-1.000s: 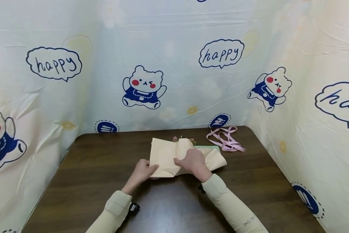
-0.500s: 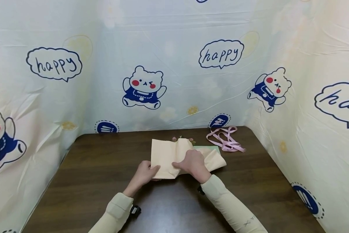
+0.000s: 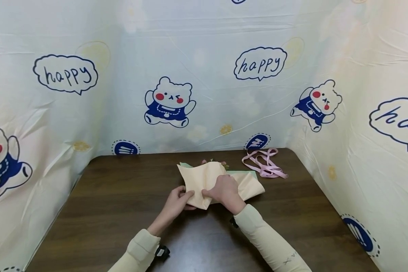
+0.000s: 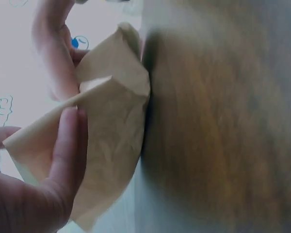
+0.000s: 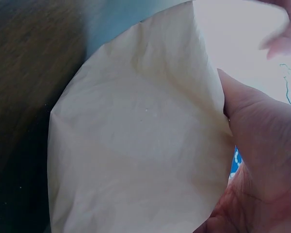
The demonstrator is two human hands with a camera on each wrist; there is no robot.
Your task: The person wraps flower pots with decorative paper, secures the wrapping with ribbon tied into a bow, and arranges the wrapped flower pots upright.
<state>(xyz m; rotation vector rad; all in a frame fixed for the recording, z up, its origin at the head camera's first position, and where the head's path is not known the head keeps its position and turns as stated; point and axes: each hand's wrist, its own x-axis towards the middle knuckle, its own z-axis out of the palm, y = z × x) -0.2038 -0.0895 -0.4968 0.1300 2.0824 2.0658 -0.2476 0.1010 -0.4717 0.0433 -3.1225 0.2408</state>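
Cream wrapping paper (image 3: 197, 179), with a pale green side (image 3: 249, 173) showing along its back edge, lies bunched near the far middle of the table. My left hand (image 3: 177, 202) pinches its left edge, the thumb (image 4: 70, 141) in front and fingers partly hidden behind. Across the gathered middle, my right hand (image 3: 225, 190) grips the paper, its thumb pointing left; most of its fingers are hidden. Small pinkish flower heads (image 3: 223, 164) peek out past the paper's back edge. In the right wrist view the paper (image 5: 136, 121) stands as a broad rounded fold beside the right hand (image 5: 266, 141).
A loose tangle of pink ribbon (image 3: 266, 164) lies at the table's back right. The dark wooden table (image 3: 105, 196) ends at a printed cloth backdrop (image 3: 210, 75) on the left, back and right.
My left hand has shifted slightly right, bending the paper's left part inward, so its upper left corner now slants and shows a bit of green. The right hand stays nearly still.
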